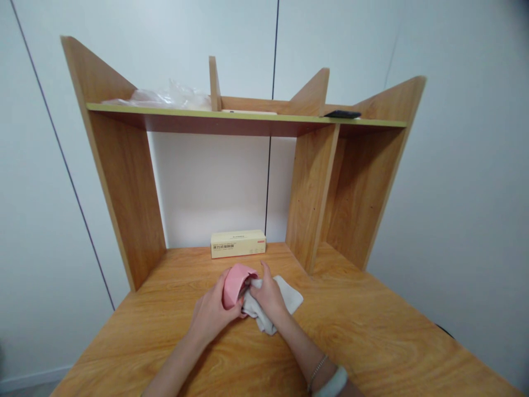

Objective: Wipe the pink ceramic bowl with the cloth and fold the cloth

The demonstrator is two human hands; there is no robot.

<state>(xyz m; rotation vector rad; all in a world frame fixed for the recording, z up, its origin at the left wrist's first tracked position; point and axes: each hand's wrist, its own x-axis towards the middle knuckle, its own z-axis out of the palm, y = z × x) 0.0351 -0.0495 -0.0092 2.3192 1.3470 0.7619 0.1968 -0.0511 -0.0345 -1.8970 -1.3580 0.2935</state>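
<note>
My left hand point(210, 313) is wrapped around a small pink bowl point(235, 282), holding it tilted on its side just above the wooden desk point(372, 336). Pressed against the bowl's mouth, my right hand point(269, 298) grips a light grey cloth point(289, 300). Part of the cloth is bunched under the fingers; the rest spreads on the desk to the right. A bracelet shows on my right wrist.
A long beige box point(238, 243) lies at the back of the desk under the shelf. A wooden hutch point(124, 182) with dividers stands on the desk. Its top shelf carries crumpled clear plastic point(165, 97) and a dark flat object point(342, 114). White walls surround.
</note>
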